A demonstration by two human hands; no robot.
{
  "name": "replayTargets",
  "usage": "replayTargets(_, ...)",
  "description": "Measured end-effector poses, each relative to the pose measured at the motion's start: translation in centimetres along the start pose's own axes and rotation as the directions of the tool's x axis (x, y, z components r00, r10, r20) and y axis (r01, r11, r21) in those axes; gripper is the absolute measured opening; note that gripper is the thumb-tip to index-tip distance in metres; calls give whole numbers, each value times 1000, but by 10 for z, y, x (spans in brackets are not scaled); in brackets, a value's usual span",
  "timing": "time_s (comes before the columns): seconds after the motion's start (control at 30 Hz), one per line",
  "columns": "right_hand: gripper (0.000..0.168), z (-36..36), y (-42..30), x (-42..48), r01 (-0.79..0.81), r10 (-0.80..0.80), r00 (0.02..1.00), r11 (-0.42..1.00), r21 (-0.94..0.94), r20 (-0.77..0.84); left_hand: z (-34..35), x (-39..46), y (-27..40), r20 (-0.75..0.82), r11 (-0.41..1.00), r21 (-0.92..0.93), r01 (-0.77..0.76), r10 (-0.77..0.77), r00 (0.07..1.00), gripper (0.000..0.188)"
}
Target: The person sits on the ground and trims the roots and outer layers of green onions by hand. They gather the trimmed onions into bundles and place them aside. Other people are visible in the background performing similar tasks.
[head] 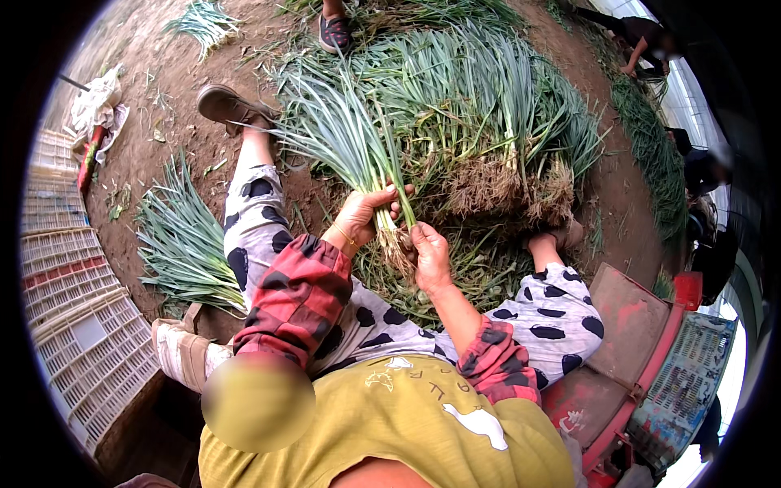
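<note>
My left hand (pixel 360 216) is closed around a bunch of green onions (pixel 348 140), just above its pale stem bases and roots. Against the right side of that bunch, my right hand (pixel 432 256) pinches the lower stem of a green onion between thumb and fingers. Beyond my hands lies a large heap of green onions (pixel 464 85) with brown, soil-covered roots turned towards me. Another bundle of green onions (pixel 183 244) rests on the ground beside my left leg. Stripped leaves (pixel 482 274) litter the ground between my legs.
Stacked plastic crates (pixel 85 317) stand at the left. A red metal machine or cart (pixel 628 341) and a blue crate (pixel 683 378) are at the right. Another person's shoe (pixel 335 33) is beside the heap's far edge. Several people work at the upper right, near more onions (pixel 650 158).
</note>
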State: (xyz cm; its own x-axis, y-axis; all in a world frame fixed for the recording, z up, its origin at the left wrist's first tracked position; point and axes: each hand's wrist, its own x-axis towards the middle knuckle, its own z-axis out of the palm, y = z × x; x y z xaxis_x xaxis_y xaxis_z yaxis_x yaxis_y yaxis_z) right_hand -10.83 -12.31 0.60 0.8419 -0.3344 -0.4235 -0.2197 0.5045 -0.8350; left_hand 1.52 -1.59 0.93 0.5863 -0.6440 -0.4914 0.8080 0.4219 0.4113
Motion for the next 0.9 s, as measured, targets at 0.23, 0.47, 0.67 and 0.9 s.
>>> replayTargets(0.23,35,-9,-17,-18,22,20,990,957,-289,143,-9,3,8,-37,987,158,-20,26,999,12)
replayTargets(0.47,27,-39,-18,-38,193,-91,980,619,-762,175,-11,6,19,-111,998,3,-65,65,992,14)
replayTargets(0.67,22,-109,2,-39,80,303,952,-75,-994,53,-7,4,11,-67,980,188,-73,87,994,14)
replayTargets(0.9,26,-26,-43,29,86,-68,996,744,-663,52,-2,-1,-6,35,929,347,-125,120,992,23)
